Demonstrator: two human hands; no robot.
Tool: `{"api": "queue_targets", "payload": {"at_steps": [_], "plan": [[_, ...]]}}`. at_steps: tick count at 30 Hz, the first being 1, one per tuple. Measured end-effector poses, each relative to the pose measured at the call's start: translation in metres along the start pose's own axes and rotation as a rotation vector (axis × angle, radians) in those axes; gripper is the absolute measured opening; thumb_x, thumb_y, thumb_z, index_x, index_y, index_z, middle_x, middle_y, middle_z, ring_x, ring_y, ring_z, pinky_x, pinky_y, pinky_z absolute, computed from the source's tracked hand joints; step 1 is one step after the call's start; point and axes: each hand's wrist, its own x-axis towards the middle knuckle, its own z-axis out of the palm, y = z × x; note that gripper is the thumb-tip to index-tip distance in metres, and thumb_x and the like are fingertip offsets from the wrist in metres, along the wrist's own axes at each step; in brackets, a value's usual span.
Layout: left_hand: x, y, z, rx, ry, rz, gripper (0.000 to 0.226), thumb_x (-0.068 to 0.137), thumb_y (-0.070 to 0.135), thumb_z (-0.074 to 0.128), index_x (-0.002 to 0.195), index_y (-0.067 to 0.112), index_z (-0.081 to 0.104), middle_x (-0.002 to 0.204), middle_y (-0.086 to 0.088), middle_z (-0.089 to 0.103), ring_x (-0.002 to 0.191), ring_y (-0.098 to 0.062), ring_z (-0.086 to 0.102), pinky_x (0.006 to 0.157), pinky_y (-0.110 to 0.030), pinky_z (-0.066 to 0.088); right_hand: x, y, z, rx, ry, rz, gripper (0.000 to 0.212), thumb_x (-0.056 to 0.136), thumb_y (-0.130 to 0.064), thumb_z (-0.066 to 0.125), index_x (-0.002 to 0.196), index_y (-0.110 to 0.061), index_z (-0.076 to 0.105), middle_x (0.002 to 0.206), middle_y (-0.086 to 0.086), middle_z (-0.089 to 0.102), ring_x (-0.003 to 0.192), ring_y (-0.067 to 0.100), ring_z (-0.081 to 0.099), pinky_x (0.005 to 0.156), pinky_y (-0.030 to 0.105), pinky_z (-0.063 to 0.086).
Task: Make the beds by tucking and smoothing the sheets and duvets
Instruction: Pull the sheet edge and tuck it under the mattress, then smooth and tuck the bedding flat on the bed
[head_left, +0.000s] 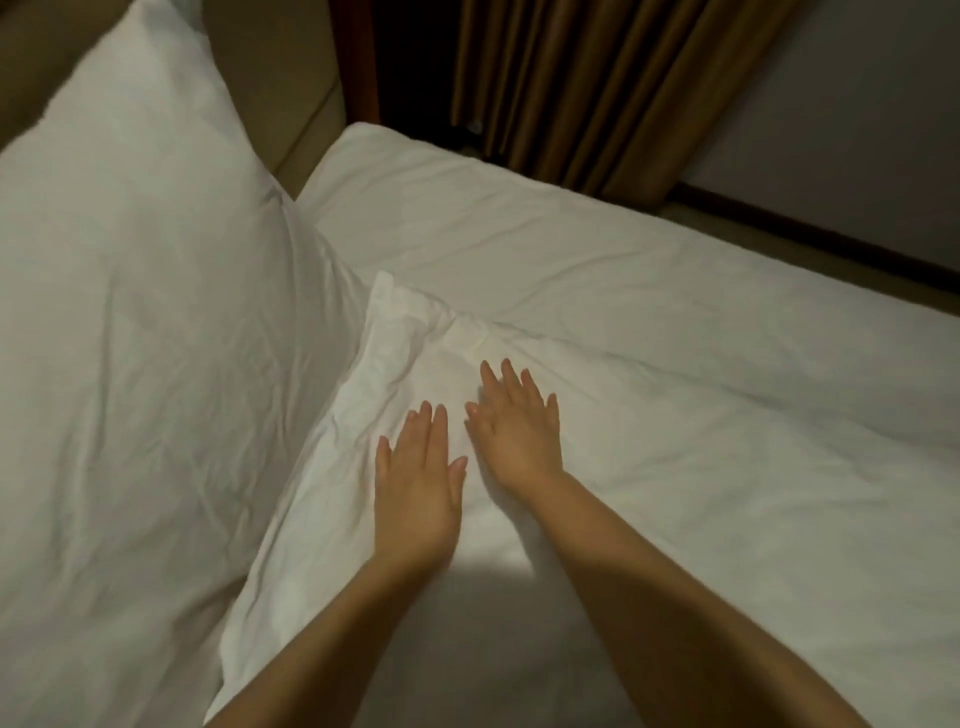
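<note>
Two bare arms (649, 597) reach forward over the white duvet (701, 467) on the bed. A big pillow (130, 312) sits on the left. A brown curtain (597, 78) hangs behind. The left hand (418, 467) and right hand (514, 426) lie flat on the duvet near its folded corner, fingers straight and spread, close together.

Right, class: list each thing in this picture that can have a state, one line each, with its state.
left hand: open, flat on the duvet.
right hand: open, fingers spread, flat on the duvet.
duvet: spread out, corner bunched and creased.
pillow: plump, lightly creased.
sheet: uncovered past the duvet, wrinkled.
curtain: hanging in folds.
</note>
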Motion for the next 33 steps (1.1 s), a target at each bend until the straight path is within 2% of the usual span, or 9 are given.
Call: {"api": "queue_targets", "payload": {"at_steps": [3, 7, 11, 14, 22, 25, 26, 29, 33], "plan": [[-0.01, 0.039, -0.03, -0.017, 0.048, 0.14, 0.048, 0.098, 0.031, 0.034, 0.141, 0.009, 0.041, 0.147, -0.012, 0.039, 0.137, -0.029, 0.035, 0.11, -0.048, 0.015, -0.058, 0.006, -0.032, 0.066, 0.11, 0.092, 0.055, 0.101, -0.048, 0.02, 0.152, -0.033, 0.006, 0.161, -0.007, 0.0, 0.147, 0.016, -0.009, 0.117, 0.043, -0.008], [-0.049, 0.095, -0.06, -0.053, -0.025, 0.24, 0.054, 0.097, 0.026, 0.047, 0.147, 0.017, 0.03, 0.156, -0.012, 0.019, 0.145, -0.027, 0.012, 0.114, -0.049, 0.006, -0.138, 0.025, -0.065, 0.045, 0.216, 0.201, 0.054, 0.102, -0.048, 0.02, 0.152, -0.034, 0.007, 0.161, -0.008, 0.0, 0.147, 0.016, -0.009, 0.116, 0.043, -0.01], [-0.116, 0.15, -0.08, -0.072, -0.029, 0.366, 0.056, 0.096, 0.028, 0.046, 0.148, 0.021, 0.025, 0.157, -0.01, 0.015, 0.146, -0.025, 0.008, 0.114, -0.051, 0.005, -0.225, 0.059, -0.086, 0.04, 0.299, 0.295, 0.054, 0.101, -0.05, 0.021, 0.152, -0.035, 0.009, 0.161, -0.008, 0.002, 0.147, 0.016, -0.008, 0.117, 0.045, -0.008], [-0.174, 0.188, -0.076, -0.054, -0.055, 0.415, 0.057, 0.099, 0.032, 0.039, 0.15, 0.025, 0.015, 0.159, -0.006, 0.005, 0.146, -0.023, 0.0, 0.115, -0.049, 0.001, -0.294, 0.096, -0.088, 0.037, 0.332, 0.377, 0.055, 0.101, -0.051, 0.02, 0.152, -0.035, 0.01, 0.161, -0.008, 0.003, 0.147, 0.017, -0.007, 0.116, 0.046, -0.007], [-0.336, 0.305, -0.025, 0.047, -0.116, 0.648, 0.057, 0.09, 0.034, 0.059, 0.142, 0.022, 0.04, 0.151, -0.011, 0.031, 0.14, -0.03, 0.028, 0.109, -0.056, 0.02, -0.477, 0.233, -0.077, 0.058, 0.422, 0.602, 0.059, 0.098, -0.056, 0.02, 0.152, -0.036, 0.005, 0.161, -0.007, 0.001, 0.148, 0.019, -0.005, 0.116, 0.049, -0.004], [-0.398, 0.366, 0.007, 0.089, -0.055, 0.719, 0.06, 0.081, 0.035, 0.07, 0.135, 0.019, 0.051, 0.142, -0.015, 0.045, 0.13, -0.034, 0.043, 0.1, -0.06, 0.032, -0.546, 0.3, -0.068, 0.057, 0.479, 0.611, 0.059, 0.098, -0.056, 0.019, 0.151, -0.037, 0.004, 0.161, -0.007, 0.0, 0.148, 0.019, -0.004, 0.116, 0.049, -0.004], [-0.424, 0.388, 0.016, 0.085, -0.061, 0.71, 0.06, 0.085, 0.037, 0.064, 0.139, 0.02, 0.045, 0.147, -0.014, 0.039, 0.135, -0.033, 0.037, 0.104, -0.059, 0.028, -0.57, 0.323, -0.064, 0.049, 0.481, 0.603, 0.059, 0.098, -0.056, 0.02, 0.151, -0.037, 0.004, 0.161, -0.007, 0.0, 0.148, 0.019, -0.004, 0.116, 0.048, -0.004], [-0.494, 0.442, 0.047, 0.075, -0.133, 0.694, 0.059, 0.099, 0.044, 0.035, 0.151, 0.028, 0.011, 0.159, -0.005, 0.004, 0.146, -0.024, 0.003, 0.114, -0.051, 0.004, -0.637, 0.388, -0.051, 0.055, 0.447, 0.587, 0.059, 0.099, -0.054, 0.022, 0.151, -0.036, 0.003, 0.161, -0.007, 0.0, 0.148, 0.019, -0.004, 0.116, 0.048, -0.004], [-0.559, 0.489, 0.072, 0.115, -0.186, 0.662, 0.06, 0.1, 0.045, 0.028, 0.15, 0.03, 0.0, 0.159, -0.003, -0.005, 0.146, -0.021, -0.005, 0.115, -0.049, 0.002, -0.706, 0.454, -0.04, 0.083, 0.388, 0.6, 0.06, 0.099, -0.054, 0.023, 0.152, -0.034, 0.004, 0.161, -0.005, 0.002, 0.148, 0.02, -0.002, 0.116, 0.049, 0.0]]}}
